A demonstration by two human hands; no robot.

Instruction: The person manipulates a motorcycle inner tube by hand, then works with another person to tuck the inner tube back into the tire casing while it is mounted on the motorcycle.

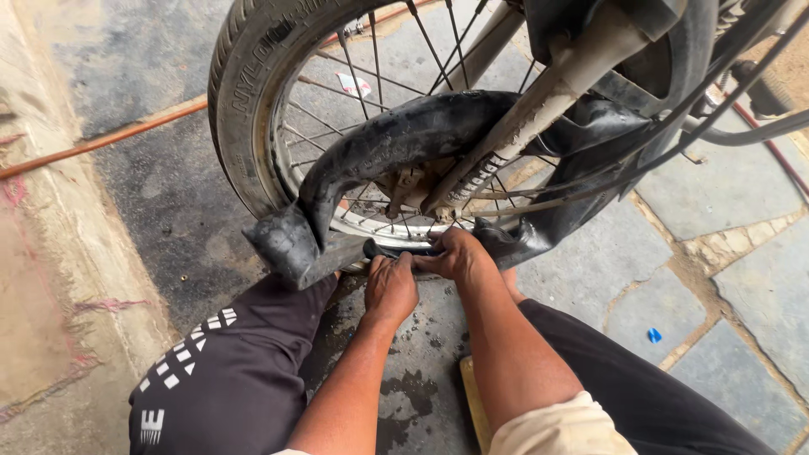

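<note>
Both hands work at the bottom of a spoked wheel (278, 126), low in the middle of the frame. The left hand (390, 289) presses down with its fingers curled together on the black rubber edge at the rim (371, 229); whether it truly pinches the rubber or only pushes on it, I cannot tell. The right hand (455, 253) sits just beside it, touching it, its grip closed over the same edge where the tube (396, 139) meets the rim. The tube hangs loose out of the tyre (240, 93), looping from a folded lump at lower left of the wheel up and over the spokes to the fork leg (539, 93), then sagging down again at the right.

To do this well, I judge the hands should stay close together and work along the rim in short bites, thumbs and fingertips flat, so the tube is not nipped between tyre bead and metal. The folded lump at lower left looks likely to kink and wants easing out.

Room is tight. The spokes and fork leg crowd the upper side, and cables (725, 84) cross at upper right. The knees, in dark trousers (227, 371), hem the forearms on both sides. Open stone floor (742, 286) lies to the right, with a wet patch under the wrists; a raised kerb (50, 253) and a thin orange pipe (109, 139) bound the left.
</note>
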